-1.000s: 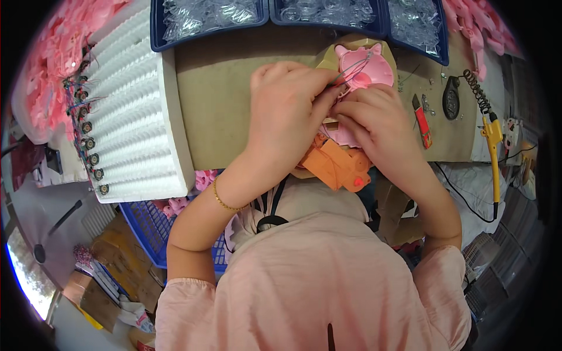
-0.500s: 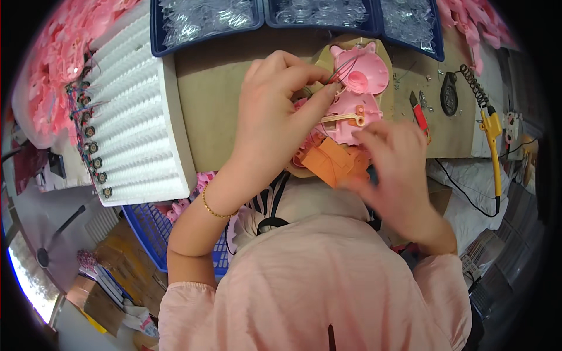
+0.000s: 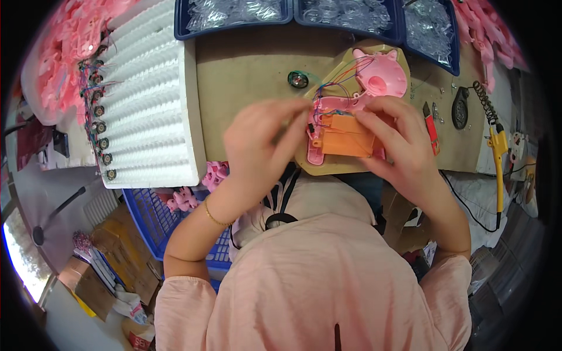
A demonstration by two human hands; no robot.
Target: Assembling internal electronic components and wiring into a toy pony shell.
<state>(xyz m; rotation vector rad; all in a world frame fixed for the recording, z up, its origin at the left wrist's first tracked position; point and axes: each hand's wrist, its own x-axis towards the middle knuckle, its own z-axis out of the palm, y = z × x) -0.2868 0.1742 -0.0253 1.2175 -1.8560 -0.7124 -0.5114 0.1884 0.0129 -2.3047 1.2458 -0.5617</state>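
A pink plastic toy shell (image 3: 381,76), with a round animal-eared head, lies open on a tan holder (image 3: 328,169). Over its body part sits an orange plastic box (image 3: 348,139), which my right hand (image 3: 404,137) grips at the right side, thumb below and fingers above. Thin coloured wires (image 3: 319,96) loop from the shell's left side to its head. My left hand (image 3: 263,143), blurred, has thumb and forefinger pinched together beside these wires; what is between them is hidden. A small round speaker (image 3: 298,79) rests on the table, beyond my left fingertips.
White foam trays (image 3: 152,99) with a row of wired speakers stand at the left. Blue bins (image 3: 287,17) of clear plastic parts line the back. To the right are a red cutter (image 3: 431,130), a black oval object (image 3: 460,108) and a yellow corded tool (image 3: 499,146). A blue basket (image 3: 143,219) stands below.
The orange box now lies flatter and further onto the shell. My left hand has drawn back left from the shell's middle, uncovering wires and the speaker. The whole view has shifted slightly.
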